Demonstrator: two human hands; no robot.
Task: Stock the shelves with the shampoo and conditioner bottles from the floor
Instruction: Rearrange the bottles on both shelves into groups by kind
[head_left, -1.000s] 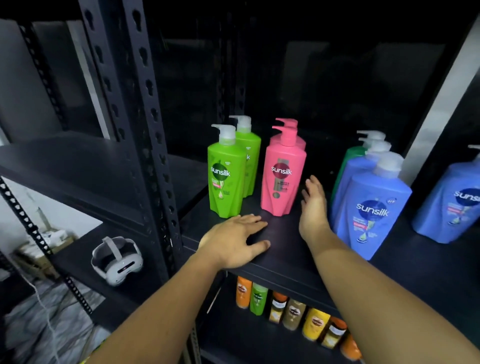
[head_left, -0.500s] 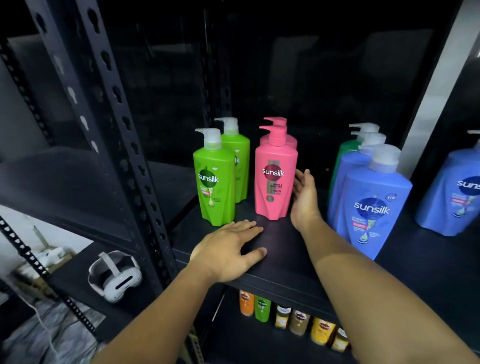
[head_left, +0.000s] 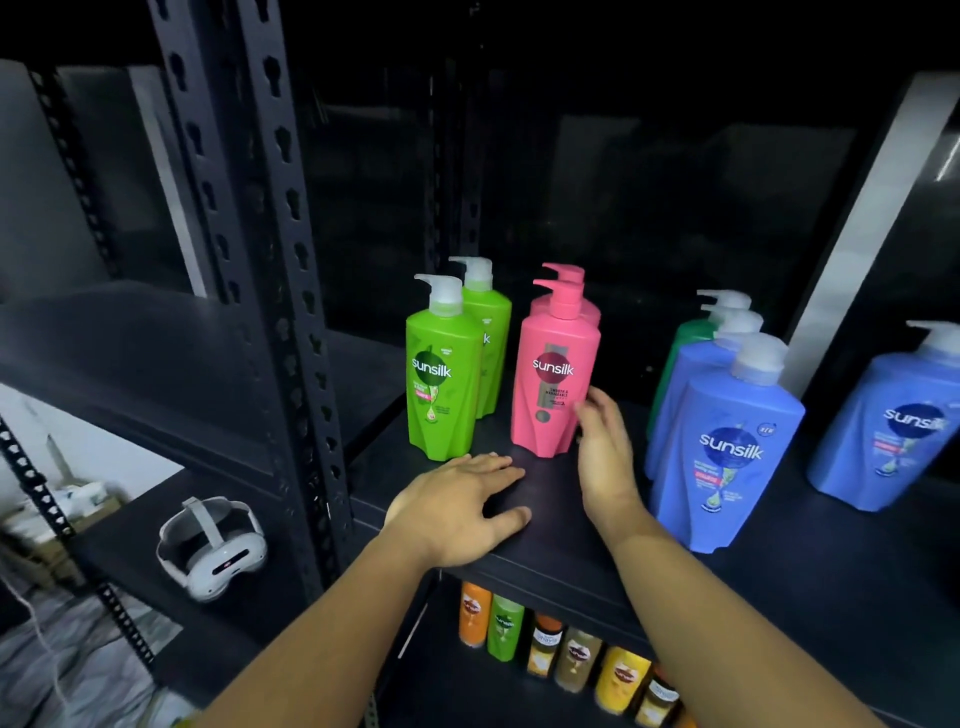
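Note:
Pump bottles stand upright on a black metal shelf (head_left: 779, 597). Two green bottles (head_left: 444, 382) sit at the left, one behind the other. Two pink bottles (head_left: 553, 379) stand beside them, also one behind the other. To the right is a row of blue bottles (head_left: 727, 447) with a dark green one at the back, and another blue bottle (head_left: 893, 421) stands farther right. My left hand (head_left: 457, 509) lies flat on the shelf's front edge, holding nothing. My right hand (head_left: 605, 452) is open, its fingertips against the front pink bottle's lower right side.
A slotted black upright post (head_left: 270, 291) stands left of the bottles. A white headset (head_left: 210, 545) lies on a lower shelf at the left. Several small orange, green and yellow bottles (head_left: 561, 652) line the shelf below. A white pillar (head_left: 862, 218) rises at the right.
My right hand has moved left from beside the blue bottles to the front pink bottle's side and stays there. My left hand has stayed flat on the shelf edge.

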